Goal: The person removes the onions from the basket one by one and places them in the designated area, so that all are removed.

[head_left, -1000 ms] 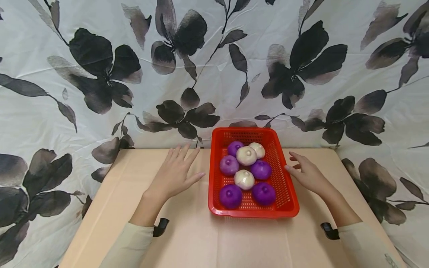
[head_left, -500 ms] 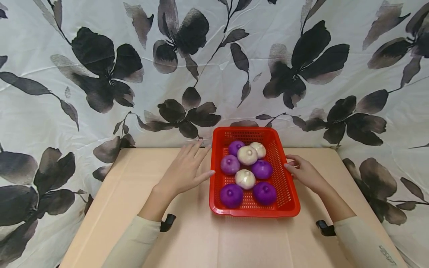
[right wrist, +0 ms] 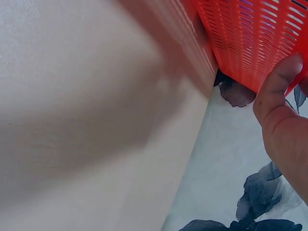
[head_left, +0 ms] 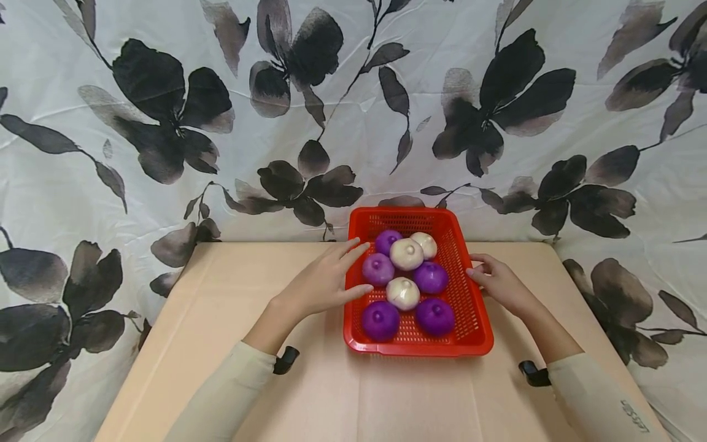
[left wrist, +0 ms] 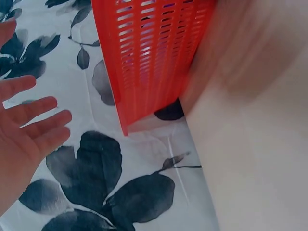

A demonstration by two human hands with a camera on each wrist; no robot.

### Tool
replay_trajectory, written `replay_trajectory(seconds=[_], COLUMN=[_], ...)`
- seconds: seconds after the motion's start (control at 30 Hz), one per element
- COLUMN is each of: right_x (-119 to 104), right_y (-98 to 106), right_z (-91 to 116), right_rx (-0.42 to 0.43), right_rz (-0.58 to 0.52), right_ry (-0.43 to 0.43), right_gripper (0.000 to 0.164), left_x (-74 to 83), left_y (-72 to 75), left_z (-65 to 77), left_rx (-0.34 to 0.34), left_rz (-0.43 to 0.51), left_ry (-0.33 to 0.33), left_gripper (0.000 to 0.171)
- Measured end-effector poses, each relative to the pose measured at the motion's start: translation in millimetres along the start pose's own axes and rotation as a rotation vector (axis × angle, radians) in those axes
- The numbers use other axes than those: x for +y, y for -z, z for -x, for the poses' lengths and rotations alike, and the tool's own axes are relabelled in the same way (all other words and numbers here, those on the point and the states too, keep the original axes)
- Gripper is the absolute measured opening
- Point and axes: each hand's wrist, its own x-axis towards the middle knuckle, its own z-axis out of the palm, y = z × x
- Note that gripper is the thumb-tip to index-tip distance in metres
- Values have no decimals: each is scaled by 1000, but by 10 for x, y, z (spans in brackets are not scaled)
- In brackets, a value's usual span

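A red plastic basket (head_left: 405, 350) with slotted walls stands toward the far edge of the table. Inside lie several glossy, round onion-like pieces: purple ones such as the front purple piece (head_left: 380, 320), and white ones such as the middle white piece (head_left: 402, 294). My left hand (head_left: 326, 279) reaches over the basket's left rim with fingers spread and fairly straight, holding nothing. At the opposite side, my right hand (head_left: 501, 283) holds the right rim, its fingers curled there. In the right wrist view the thumb (right wrist: 284, 77) overlaps the outer basket wall.
The beige tabletop (head_left: 414, 399) extends in front of the basket and to both sides. A white cloth with dark flowers (head_left: 364, 110) hangs behind the table's far edge. Black wrist straps (head_left: 286, 360) show at both sleeves.
My left hand has moved right, from beside the basket to over its left rim. The right hand has closed in on the right rim. The basket has stayed about where it was.
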Motion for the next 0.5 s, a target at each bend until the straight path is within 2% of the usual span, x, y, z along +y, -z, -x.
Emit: replay_trajectory(seconds=[0.3, 0.5], right_x=[-1, 0], right_y=[-14, -8], right_z=[-1, 4], right_rx=[-3, -3], right_rz=[-1, 10], right_ry=[-2, 2], right_gripper=[58, 58], left_x=[105, 140], left_y=[-79, -171], left_z=[-156, -246], left_rx=[-176, -254], left_rz=[177, 288], left_ry=[-8, -17], left_gripper=[86, 88])
